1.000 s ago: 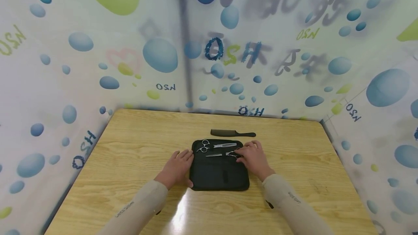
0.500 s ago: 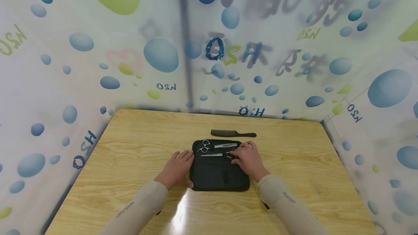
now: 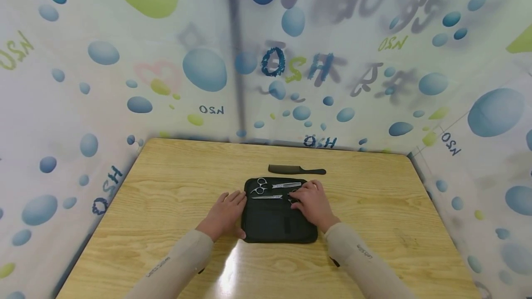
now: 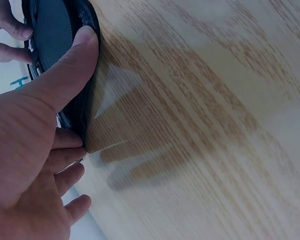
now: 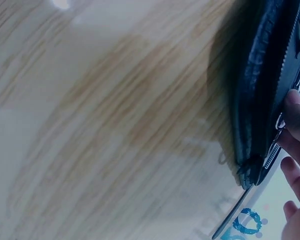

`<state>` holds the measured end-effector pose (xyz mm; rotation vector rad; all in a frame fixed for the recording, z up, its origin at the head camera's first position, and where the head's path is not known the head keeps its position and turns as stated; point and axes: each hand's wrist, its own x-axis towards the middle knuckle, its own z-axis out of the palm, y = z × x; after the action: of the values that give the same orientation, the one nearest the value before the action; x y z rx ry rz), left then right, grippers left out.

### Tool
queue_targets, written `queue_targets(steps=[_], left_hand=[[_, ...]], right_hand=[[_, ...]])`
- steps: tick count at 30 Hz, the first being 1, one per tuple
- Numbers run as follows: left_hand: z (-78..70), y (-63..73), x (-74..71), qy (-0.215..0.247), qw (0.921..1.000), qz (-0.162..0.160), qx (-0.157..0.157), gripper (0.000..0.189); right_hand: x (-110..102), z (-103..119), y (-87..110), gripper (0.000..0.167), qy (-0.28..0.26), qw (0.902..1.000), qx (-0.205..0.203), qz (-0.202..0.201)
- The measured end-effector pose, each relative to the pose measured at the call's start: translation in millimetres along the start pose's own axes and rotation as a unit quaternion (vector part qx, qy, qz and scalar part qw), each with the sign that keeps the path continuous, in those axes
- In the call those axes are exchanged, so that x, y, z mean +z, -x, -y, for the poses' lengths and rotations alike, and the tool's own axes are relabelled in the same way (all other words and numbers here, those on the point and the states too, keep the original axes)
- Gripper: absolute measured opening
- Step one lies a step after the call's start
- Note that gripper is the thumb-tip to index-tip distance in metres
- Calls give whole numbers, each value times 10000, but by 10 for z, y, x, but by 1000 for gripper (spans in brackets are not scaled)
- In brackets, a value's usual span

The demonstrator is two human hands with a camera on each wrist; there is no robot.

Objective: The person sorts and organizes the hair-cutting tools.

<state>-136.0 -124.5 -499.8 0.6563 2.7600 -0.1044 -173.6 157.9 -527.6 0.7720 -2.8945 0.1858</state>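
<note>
A black zip case point(image 3: 266, 227) lies open and flat on the wooden table. My right hand point(image 3: 314, 204) pinches the finger rings of a pair of silver scissors point(image 3: 266, 197), whose blade points left across the case. In the right wrist view, the thumb point(image 5: 294, 102) and fingers meet at the rings, partly hidden. Above them in the case lie thinning scissors point(image 3: 287, 185), rings to the left. My left hand point(image 3: 224, 211) rests along the case's left edge. Its thumb point(image 4: 80, 52) presses the rim, with the fingers extended beside it.
A black comb point(image 3: 287, 169) lies on the table point(image 3: 187, 170) just behind the case, handle to the right. Patterned walls point(image 3: 166, 82) close in the table's back and sides.
My right hand has slid the lower scissors leftward, so the blade reaches nearer the case's left edge. My left hand stays in place.
</note>
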Motion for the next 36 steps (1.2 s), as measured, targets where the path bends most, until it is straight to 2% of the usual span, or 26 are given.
queue_targets(steps=[18, 28, 33, 36], left_hand=[[49, 0, 14, 382, 9992, 34, 112, 106], [80, -15, 54, 567, 9983, 22, 111, 106], [99, -19, 68, 687, 9976, 26, 110, 106], [104, -17, 73, 829, 9965, 21, 98, 106]], right_hand=[[-23, 100, -12, 33, 81, 9999, 87, -32], [3, 107, -18, 33, 353, 9994, 48, 20], [-78, 32, -39, 29, -160, 9996, -61, 228], [-145, -70, -53, 23, -439, 9990, -72, 108]])
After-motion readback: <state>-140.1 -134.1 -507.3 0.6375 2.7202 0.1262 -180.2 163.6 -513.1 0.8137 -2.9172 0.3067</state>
